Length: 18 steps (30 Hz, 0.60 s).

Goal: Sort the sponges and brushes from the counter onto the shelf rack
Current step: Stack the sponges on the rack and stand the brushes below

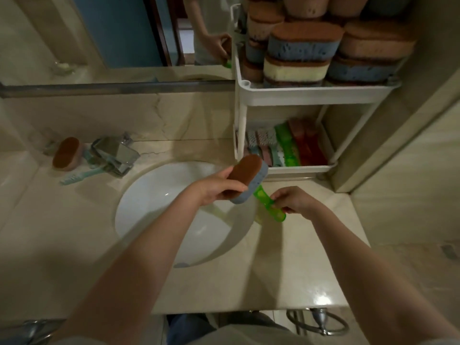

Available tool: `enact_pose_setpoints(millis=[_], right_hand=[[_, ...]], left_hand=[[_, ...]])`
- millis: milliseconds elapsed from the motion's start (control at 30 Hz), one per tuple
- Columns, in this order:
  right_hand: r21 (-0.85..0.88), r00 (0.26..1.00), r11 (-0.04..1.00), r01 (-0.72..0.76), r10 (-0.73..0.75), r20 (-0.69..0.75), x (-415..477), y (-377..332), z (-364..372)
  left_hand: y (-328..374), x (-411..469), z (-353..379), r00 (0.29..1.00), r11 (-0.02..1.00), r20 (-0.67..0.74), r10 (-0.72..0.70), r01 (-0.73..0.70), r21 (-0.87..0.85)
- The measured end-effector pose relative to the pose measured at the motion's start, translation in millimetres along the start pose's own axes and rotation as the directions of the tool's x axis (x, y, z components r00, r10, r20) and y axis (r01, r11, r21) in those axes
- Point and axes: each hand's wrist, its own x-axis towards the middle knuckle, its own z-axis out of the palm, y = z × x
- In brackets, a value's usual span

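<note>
My left hand [214,186] grips a blue sponge with a brown scouring top [247,179], held over the right rim of the sink. My right hand [296,201] pinches a green translucent brush [270,204] by its handle, just right of the sponge and partly hidden behind it. The white shelf rack [311,92] stands at the back right: its upper tier is stacked with several sponges [302,46], its lower tier holds several brushes [288,145] side by side. On the counter left of the tap lie a pink sponge with a brown top [66,153] and a light blue brush [79,175].
A round white sink [159,195] is set into the beige marble counter [306,257]. A chrome tap [115,153] stands behind it at the left. A mirror [112,33] covers the wall above. A towel ring [321,322] hangs below the counter's front edge.
</note>
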Motion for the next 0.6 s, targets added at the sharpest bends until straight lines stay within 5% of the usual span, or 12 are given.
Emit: enact_pose_setpoints(millis=[167, 400, 600], right_hand=[[0.160, 0.995, 0.987, 0.008, 0.008, -0.102, -7.9, 14.4, -27.9], [0.366, 0.947, 0.924, 0.109, 0.015, -0.321, 11.4, 0.4, -54.9], [0.286, 0.883, 0.954, 0.094, 0.053, -0.467, 65.3, -32.2, -75.6]], left_hand=[[28.9, 22.1, 33.0, 0.997, 0.998, -0.043, 0.057, -0.057, 0.005], [44.5, 47.6, 43.0, 0.947, 0.987, -0.276, 0.163, -0.155, 0.053], [46.8, 57.5, 37.9, 0.942, 0.991, -0.312, 0.123, -0.102, 0.082]])
